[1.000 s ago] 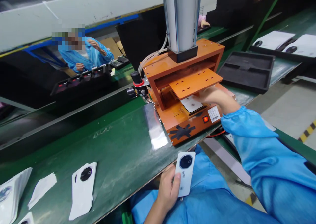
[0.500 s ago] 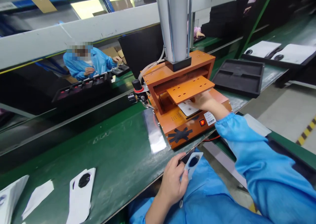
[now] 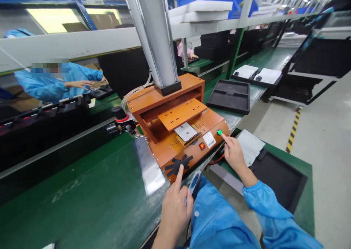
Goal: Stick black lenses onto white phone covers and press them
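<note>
An orange press [image 3: 175, 110] with a tall metal cylinder stands on the green bench. Under its raised plate, a white-faced phone-sized panel [image 3: 186, 132] lies in the bed. My right hand [image 3: 234, 155] holds nothing; its outstretched index fingertip touches the green button [image 3: 219, 132] at the press's front right. My left hand [image 3: 177, 205] is closed around a phone back cover [image 3: 195, 181], seen nearly edge-on and partly hidden by the fingers. Its index finger reaches out to the black tape patch [image 3: 179, 165] at the front left of the press.
Left of the press are a black regulator knob [image 3: 119, 113] and a clear plastic sheet [image 3: 152, 172]. Black trays [image 3: 229, 95] lie behind and to the right, one with white sheets [image 3: 250, 146] beside it. Across the bench, a co-worker in blue [image 3: 63, 80] handles parts.
My right hand has come out from under the press plate to the green button. My left hand, still with the cover, has moved up to the taped patch. The view has swung right.
</note>
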`<action>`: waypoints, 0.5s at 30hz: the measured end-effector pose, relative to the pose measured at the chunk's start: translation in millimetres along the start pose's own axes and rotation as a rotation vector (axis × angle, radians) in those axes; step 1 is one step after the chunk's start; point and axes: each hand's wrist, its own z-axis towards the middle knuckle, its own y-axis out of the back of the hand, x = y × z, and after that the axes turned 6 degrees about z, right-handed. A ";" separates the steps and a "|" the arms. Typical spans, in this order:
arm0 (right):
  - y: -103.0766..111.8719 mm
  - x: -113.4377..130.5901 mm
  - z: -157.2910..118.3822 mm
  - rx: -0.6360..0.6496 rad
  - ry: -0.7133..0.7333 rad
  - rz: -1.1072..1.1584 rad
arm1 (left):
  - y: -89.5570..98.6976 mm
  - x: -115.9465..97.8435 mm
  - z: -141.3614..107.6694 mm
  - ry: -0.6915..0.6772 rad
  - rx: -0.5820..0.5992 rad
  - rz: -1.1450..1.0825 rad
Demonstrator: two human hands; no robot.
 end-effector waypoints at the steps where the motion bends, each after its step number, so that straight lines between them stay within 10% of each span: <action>1: 0.1 -2.2 3.8 0.001 -0.001 0.000 | -0.9 -1.4 0.1 0.009 0.006 0.020; 7: 6.0 -5.9 23.1 0.016 -0.028 0.039 | 8.1 -1.4 4.7 0.082 0.034 -0.044; 11: 21.5 37.2 -5.5 -0.043 -0.076 0.197 | 20.3 0.4 -5.4 0.064 -0.115 -0.325; 15: 33.9 111.7 -66.5 0.476 -0.212 0.878 | 9.6 -12.6 -19.2 0.082 -0.095 -0.583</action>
